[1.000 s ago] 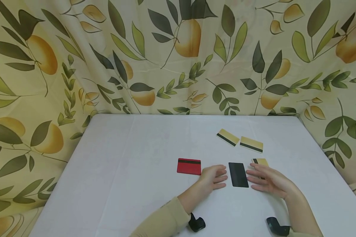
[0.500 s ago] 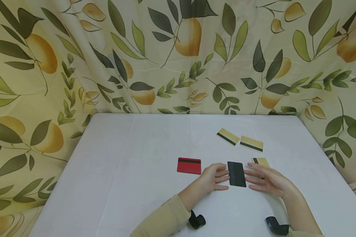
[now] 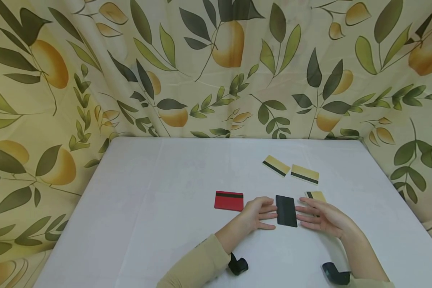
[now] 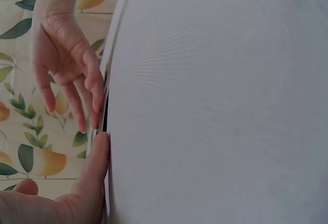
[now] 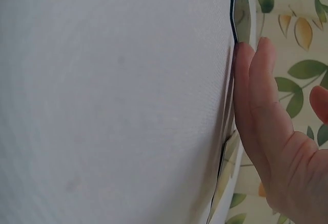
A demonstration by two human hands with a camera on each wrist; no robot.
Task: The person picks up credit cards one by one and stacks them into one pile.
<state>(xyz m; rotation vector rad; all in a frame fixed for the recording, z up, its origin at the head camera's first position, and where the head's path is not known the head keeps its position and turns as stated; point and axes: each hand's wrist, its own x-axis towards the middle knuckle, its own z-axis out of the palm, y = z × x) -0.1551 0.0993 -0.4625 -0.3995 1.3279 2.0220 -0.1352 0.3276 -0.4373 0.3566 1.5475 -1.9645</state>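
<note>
A black card [image 3: 286,211] lies upright-oriented on the white table, between my two hands. On its left side, the extended fingertips of my left hand [image 3: 253,214] reach the card's edge. My right hand [image 3: 324,218] has straight fingers at the opposite edge. In the left wrist view the card is a thin dark strip by the fingertips of my left hand [image 4: 84,188]. Edge-on in the right wrist view, the card meets the fingers of my right hand [image 5: 277,126]. Partly covered by the right hand is a yellow card [image 3: 318,196]. A red card [image 3: 229,205] sits beside the left hand.
Two more yellow cards with dark stripes [image 3: 276,165] lie farther back on the white table [image 3: 165,208]. Behind the table hangs a leaf-and-fruit patterned curtain [image 3: 209,100]. Black wrist-worn devices [image 3: 238,266] show at both wrists.
The black card has slid slightly left and turned a little straighter. My right hand has shifted left with it, and the left fingertips have come to its edge. The other cards stay put.
</note>
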